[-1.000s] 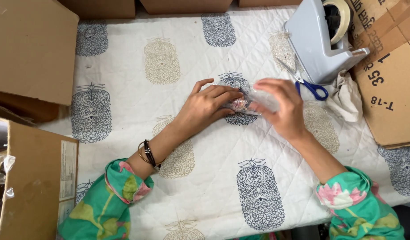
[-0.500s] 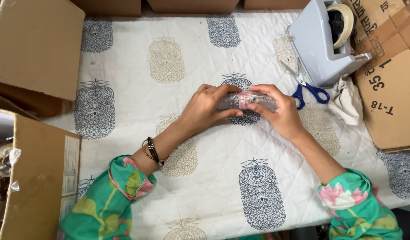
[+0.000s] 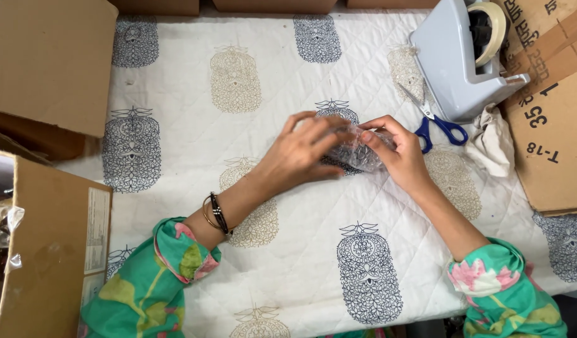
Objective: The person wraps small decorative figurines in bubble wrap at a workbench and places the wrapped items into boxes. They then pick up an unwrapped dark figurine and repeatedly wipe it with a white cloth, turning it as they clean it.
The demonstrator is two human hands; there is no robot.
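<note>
Item 1: small bundle in clear bubble wrap [image 3: 357,153], located at the middle of the bench, just above the quilted printed cover [image 3: 288,263]. It is held between both hands. A pinkish object is faintly seen inside; its kind cannot be told.

Item 2: left hand [image 3: 301,153]. Fingers are curled over the left end and top of the bundle; the grip is closed on the wrap. 2 bangles and a dark band [image 3: 214,213] are worn at the wrist.

Item 3: right hand [image 3: 398,153]. Thumb and fingertips are pinched on the right end of the bundle, so this grip too is clenched on the wrap.

Handling, as judged: the bundle is taken to be light and soft on the outside, yielding under pressure, with a smooth film likely to slip. The contents may be fragile. It is best held at both ends with a loose overlap pressed flat, not squeezed at the middle.

Item 4: blue-handled scissors [image 3: 435,125], lying just right of the right hand, near the dispenser.

Item 5: grey tape dispenser [image 3: 457,62], far right, with a roll of tape mounted.

Item 6: crumpled white cloth [image 3: 492,138], right of the scissors.

Item 7: flat cardboard sheets [image 3: 551,125] at the right edge; 1 cardboard box [image 3: 47,62] far left; 1 open carton [image 3: 51,250] near left.
</note>
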